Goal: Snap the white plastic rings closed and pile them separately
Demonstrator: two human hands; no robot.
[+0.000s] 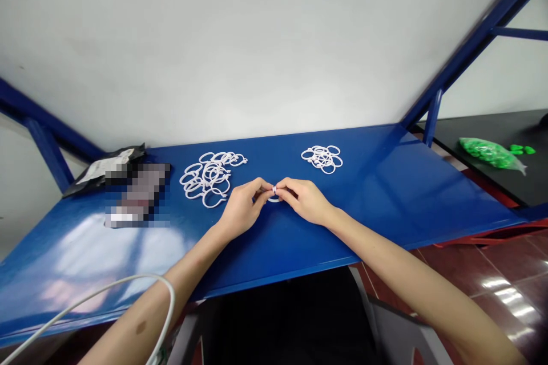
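Note:
Between both hands, low over the blue table, is a white plastic curtain ring (275, 200). My left hand (244, 206) pinches one side of its clasp with thumb and forefinger, and my right hand (307, 201) pinches the other side. The fingertips nearly meet and partly cover the clasp, so I cannot tell whether it is fastened. Left of my hands lies a loose pile of white rings (208, 178), several of them visibly unfastened. A smaller heap of white rings (322, 158) sits farther back on the right.
The blue table (274, 245) meets a pale wall behind. At its left lie a black package (107, 168) and a blurred flat item (143, 191). A white cable (107, 286) loops over my left forearm. On a black table at right is a bag of green pieces (490, 153).

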